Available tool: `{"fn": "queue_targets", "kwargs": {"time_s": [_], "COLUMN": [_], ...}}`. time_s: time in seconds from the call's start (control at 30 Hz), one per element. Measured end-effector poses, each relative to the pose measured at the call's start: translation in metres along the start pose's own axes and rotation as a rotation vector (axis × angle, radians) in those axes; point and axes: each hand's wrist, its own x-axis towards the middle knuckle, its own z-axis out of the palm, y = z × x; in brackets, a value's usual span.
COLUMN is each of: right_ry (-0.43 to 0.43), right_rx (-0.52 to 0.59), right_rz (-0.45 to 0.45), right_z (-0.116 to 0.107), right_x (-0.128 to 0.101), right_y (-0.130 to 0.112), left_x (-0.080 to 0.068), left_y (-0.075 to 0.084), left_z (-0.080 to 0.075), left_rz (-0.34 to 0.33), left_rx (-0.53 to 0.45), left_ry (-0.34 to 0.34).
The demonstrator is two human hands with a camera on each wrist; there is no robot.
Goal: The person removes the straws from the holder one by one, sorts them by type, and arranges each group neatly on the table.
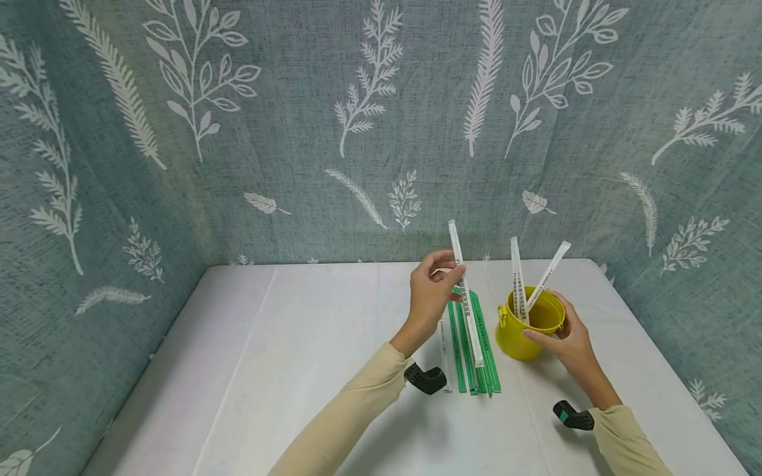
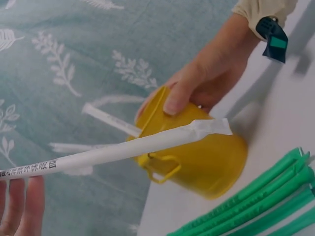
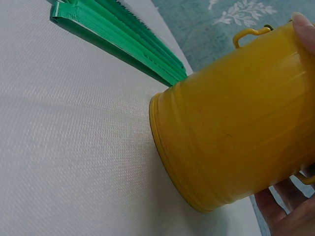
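Observation:
My left hand [image 1: 430,292] pinches a long white wrapped straw [image 1: 466,295] and holds it upright above a row of green wrapped straws [image 1: 472,357] lying on the table. In the left wrist view the white straw [image 2: 128,149] crosses in front of the yellow bucket [image 2: 197,152]. My right hand [image 1: 570,340] grips the yellow bucket [image 1: 527,324] by its rim and side, thumb [image 2: 178,96] on the rim. Two white wrapped straws [image 1: 518,277] stand inside the bucket. The right wrist view shows the bucket's wall [image 3: 236,118] and the green straws [image 3: 123,39] behind it.
The white table [image 1: 297,370] is walled in by a teal leaf-print cloth [image 1: 333,119] at the back and both sides. One white straw [image 1: 443,354] lies left of the green ones. Black wrist mounts [image 1: 425,379] sit on both arms.

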Motion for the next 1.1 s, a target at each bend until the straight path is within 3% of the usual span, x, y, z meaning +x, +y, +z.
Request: {"fn": "queue_targets", "kwargs": {"time_s": [0.17, 0.87, 1.1], "right_ry": [-0.010, 0.000, 0.000], "right_rx": [0.000, -0.030, -0.034], "right_rz": [0.000, 0.021, -0.008], "right_z": [0.001, 0.002, 0.001], "right_x": [0.002, -0.005, -0.002], "right_y": [-0.001, 0.001, -0.001], "left_x": [0.006, 0.004, 0.005], "left_y": [-0.015, -0.030, -0.036], "left_z": [-0.009, -0.029, -0.038], "left_rz": [-0.029, -0.176, -0.192], "left_rx": [0.011, 0.064, 0.091], "left_ry": [0.004, 0.041, 0.052]}}
